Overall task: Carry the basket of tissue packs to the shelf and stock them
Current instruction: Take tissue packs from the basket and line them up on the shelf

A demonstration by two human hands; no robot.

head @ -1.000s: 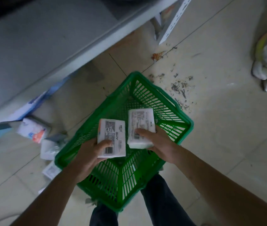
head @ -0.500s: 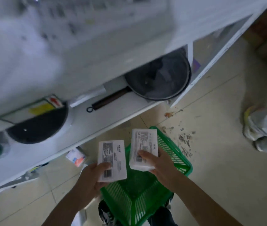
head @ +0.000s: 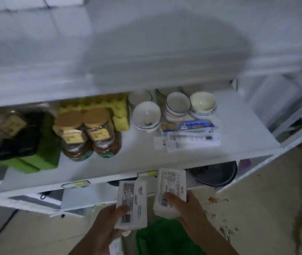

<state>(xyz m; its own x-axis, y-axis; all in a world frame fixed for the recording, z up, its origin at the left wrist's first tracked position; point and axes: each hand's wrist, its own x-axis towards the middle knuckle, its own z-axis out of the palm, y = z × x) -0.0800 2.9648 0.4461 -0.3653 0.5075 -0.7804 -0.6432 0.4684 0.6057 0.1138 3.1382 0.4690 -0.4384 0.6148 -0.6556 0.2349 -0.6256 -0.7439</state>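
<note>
My left hand (head: 106, 225) grips a white tissue pack (head: 133, 201) with a printed label, held upright. A second white tissue pack (head: 171, 188) is gripped in my right hand (head: 185, 207) just beside it. Both packs hover in front of the lower edge of the white shelf (head: 238, 129), below its middle board. The green basket (head: 165, 238) sits on the floor under my hands, mostly hidden by my arms. The picture is blurred by motion.
On the middle board stand two brown-lidded jars (head: 89, 133), yellow sponges (head: 120, 116), stacked white bowls (head: 176, 107), flat packaged items (head: 188, 138) and a green box (head: 41, 155). A dark pan (head: 214, 173) lies on the board below. Crumbs litter the tiled floor (head: 220, 218).
My view has swung up from the basket on the floor to the shelf. Both hands have lifted the tissue packs out of the basket toward the shelf's front.
</note>
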